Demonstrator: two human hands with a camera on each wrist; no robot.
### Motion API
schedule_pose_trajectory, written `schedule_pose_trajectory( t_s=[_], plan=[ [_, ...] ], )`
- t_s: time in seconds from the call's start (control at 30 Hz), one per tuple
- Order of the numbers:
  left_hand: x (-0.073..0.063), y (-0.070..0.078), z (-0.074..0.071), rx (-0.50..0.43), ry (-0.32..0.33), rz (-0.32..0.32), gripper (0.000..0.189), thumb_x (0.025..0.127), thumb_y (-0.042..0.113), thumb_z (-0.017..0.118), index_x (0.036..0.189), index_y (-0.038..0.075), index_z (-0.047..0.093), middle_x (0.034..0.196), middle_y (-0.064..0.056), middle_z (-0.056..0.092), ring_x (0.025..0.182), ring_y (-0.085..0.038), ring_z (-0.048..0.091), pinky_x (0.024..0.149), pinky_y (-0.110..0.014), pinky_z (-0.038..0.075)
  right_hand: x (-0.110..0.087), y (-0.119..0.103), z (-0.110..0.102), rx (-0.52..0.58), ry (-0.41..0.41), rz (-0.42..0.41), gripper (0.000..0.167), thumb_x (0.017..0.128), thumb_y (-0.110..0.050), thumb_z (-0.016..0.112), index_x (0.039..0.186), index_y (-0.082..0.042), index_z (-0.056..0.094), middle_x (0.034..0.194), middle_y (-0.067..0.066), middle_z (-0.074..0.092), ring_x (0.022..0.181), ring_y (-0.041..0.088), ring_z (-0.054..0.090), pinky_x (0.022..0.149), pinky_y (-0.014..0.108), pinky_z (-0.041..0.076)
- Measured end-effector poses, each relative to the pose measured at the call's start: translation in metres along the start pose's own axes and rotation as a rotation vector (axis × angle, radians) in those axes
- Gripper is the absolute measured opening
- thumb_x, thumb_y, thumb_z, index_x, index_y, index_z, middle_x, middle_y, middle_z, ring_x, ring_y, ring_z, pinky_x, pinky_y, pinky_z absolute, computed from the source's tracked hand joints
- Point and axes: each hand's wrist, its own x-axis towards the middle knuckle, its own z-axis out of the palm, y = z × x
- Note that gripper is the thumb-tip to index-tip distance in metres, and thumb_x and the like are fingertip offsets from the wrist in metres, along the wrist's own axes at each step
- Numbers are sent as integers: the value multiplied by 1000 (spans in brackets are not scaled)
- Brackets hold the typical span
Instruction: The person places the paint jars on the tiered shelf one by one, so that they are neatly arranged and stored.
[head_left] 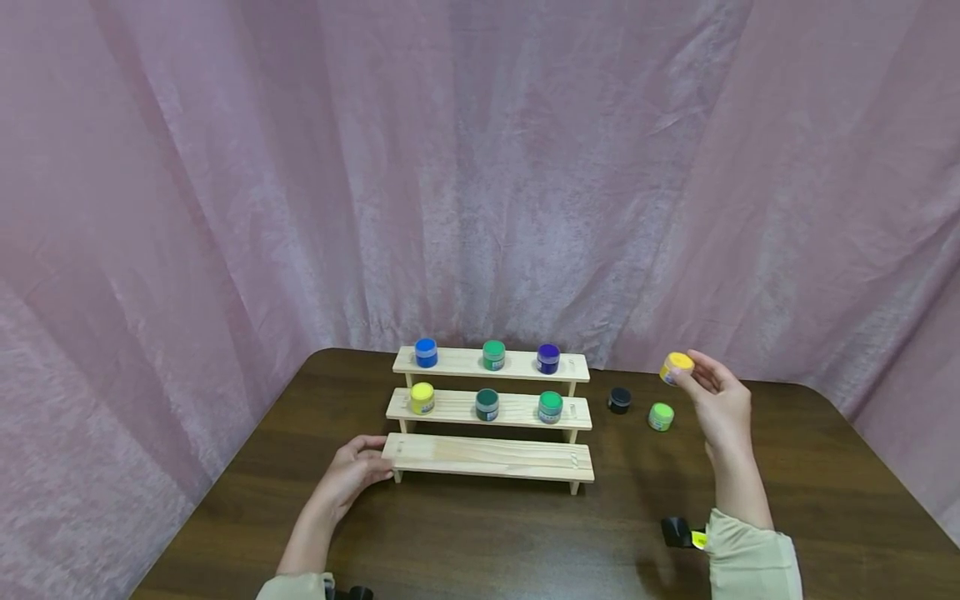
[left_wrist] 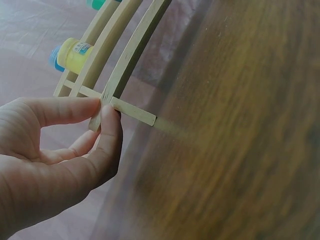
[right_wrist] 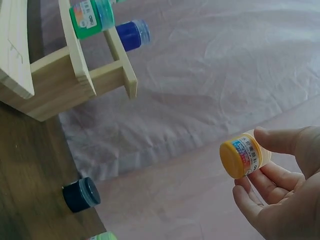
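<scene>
A small orange-yellow paint jar [right_wrist: 241, 156] is pinched between the thumb and fingers of my right hand [head_left: 723, 408], held up off the table on the right. With thumb and fingers, my left hand [left_wrist: 60, 150] grips the left end of the lowest step of a three-step wooden rack [head_left: 487, 458]. Blue [head_left: 426, 353], green [head_left: 493, 356] and purple [head_left: 548, 359] jars stand on the top step. The middle step bears a yellow jar [head_left: 422, 399], a dark green jar [head_left: 487, 405] and another green jar [head_left: 551, 407]. Nothing stands on the lowest step.
A black jar [head_left: 619, 401] and a light green jar [head_left: 661, 417] stand on the brown wooden table [head_left: 465, 542], right of the rack. Behind the table hangs a pink curtain [head_left: 525, 183]. Black wrist devices [head_left: 677, 532] show near the sleeves.
</scene>
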Motion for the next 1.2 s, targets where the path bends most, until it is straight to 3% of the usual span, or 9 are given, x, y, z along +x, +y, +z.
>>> schedule_pose_trajectory(
  t_s=[0.37,0.83,1.2],
  plan=[
    [0,0,1,-8,1,4,51,85,-7,58,132,-12,40,91,-9,65,76,-11,62,71,-20,55,-10,-8,11,-86,-80,-68,57,91,-30,69,141,-9,51,104,-27,53,100,-9,49,81,1,43],
    [-2,1,1,-9,2,6,51,85,-8,58,132,-12,40,93,-10,65,76,-11,62,72,-21,55,-25,-14,22,-93,-143,-109,57,93,-29,67,141,-6,49,107,-25,53,102,-9,50,81,2,45],
    [-2,1,2,-13,1,10,50,85,-8,58,131,-13,40,91,-9,64,76,-11,62,71,-20,56,-32,-15,31,-91,-192,-144,54,92,-27,68,139,-5,51,98,-30,55,97,-12,53,81,3,46]
  ],
)
